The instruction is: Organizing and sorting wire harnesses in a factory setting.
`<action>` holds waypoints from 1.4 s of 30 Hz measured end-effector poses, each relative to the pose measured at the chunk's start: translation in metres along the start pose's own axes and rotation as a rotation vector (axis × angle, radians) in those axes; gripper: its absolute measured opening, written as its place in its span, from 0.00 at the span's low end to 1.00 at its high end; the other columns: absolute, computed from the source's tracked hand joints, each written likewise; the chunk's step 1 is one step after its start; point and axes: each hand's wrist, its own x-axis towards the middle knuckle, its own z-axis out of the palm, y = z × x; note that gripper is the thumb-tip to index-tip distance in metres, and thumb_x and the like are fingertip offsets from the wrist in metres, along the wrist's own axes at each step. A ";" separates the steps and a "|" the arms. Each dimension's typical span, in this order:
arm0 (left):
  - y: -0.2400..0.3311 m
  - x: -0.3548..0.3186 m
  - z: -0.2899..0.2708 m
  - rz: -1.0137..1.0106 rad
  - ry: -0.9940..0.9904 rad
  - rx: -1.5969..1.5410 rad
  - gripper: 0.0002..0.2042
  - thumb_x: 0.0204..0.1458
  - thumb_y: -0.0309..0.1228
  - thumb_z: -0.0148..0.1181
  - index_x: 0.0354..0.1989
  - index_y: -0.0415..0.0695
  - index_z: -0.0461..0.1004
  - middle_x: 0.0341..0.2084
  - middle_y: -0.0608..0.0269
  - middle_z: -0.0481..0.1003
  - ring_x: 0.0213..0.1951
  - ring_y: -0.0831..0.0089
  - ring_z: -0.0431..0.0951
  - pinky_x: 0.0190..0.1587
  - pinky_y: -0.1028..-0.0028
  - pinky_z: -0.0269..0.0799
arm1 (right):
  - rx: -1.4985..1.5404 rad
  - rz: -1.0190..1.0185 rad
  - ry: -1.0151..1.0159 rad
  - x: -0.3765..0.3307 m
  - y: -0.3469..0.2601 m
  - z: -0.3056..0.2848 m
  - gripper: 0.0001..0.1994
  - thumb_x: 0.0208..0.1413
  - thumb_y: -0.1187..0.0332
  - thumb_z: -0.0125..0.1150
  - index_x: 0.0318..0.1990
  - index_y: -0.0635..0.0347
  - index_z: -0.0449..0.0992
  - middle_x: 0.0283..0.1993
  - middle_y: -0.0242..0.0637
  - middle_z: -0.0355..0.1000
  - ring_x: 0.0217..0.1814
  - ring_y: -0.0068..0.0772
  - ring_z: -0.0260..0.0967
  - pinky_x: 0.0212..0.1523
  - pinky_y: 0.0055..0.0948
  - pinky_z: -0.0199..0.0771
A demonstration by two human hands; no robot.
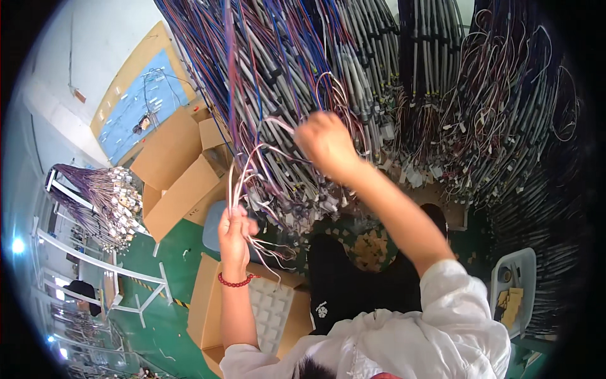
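Observation:
My left hand [235, 230] is closed around several thin white and pinkish wires [238, 183], whose loose ends [270, 251] hang out below the fist. A red bead bracelet [235, 280] circles that wrist. Up and to the right, my right hand [323, 142] is curled at a pale wire [278, 122] in front of the bundles; motion blur softens it, and whatever lies inside its fingers is hidden. Behind both hands hangs a thick mass of wire harnesses [278, 76] with grey sleeves, blue and red wires, and white connectors at the lower ends.
More harness bundles [486, 95] hang at the right. An open cardboard box [183, 183] stands at the left; another box [205, 303] holding a white compartment tray [273, 316] sits near my left forearm. A clear plastic bin [527, 284] is at the lower right. White racks [136, 275] stand far left.

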 end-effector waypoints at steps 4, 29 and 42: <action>0.004 -0.006 0.005 -0.059 0.043 0.051 0.11 0.60 0.40 0.48 0.32 0.44 0.65 0.17 0.74 0.62 0.17 0.90 0.54 0.17 0.88 0.48 | 0.300 0.013 0.033 -0.051 -0.087 -0.008 0.07 0.39 0.73 0.55 0.30 0.56 0.69 0.22 0.33 0.64 0.27 0.35 0.65 0.44 0.44 0.64; 0.043 -0.029 -0.052 -0.055 -0.018 -0.021 0.16 0.62 0.43 0.41 0.26 0.45 0.59 0.12 0.76 0.49 0.14 0.87 0.46 0.14 0.84 0.43 | 0.483 0.501 0.099 -0.033 0.049 0.079 0.19 0.41 0.79 0.62 0.44 0.58 0.69 0.37 0.39 0.68 0.38 0.39 0.65 0.41 0.35 0.67; 0.042 -0.015 -0.061 -0.064 0.046 0.031 0.16 0.61 0.42 0.43 0.26 0.45 0.61 0.12 0.77 0.51 0.13 0.88 0.47 0.14 0.85 0.42 | 0.325 0.524 -0.525 -0.046 0.071 0.092 0.13 0.51 0.65 0.52 0.43 0.55 0.75 0.34 0.46 0.73 0.40 0.48 0.71 0.41 0.41 0.70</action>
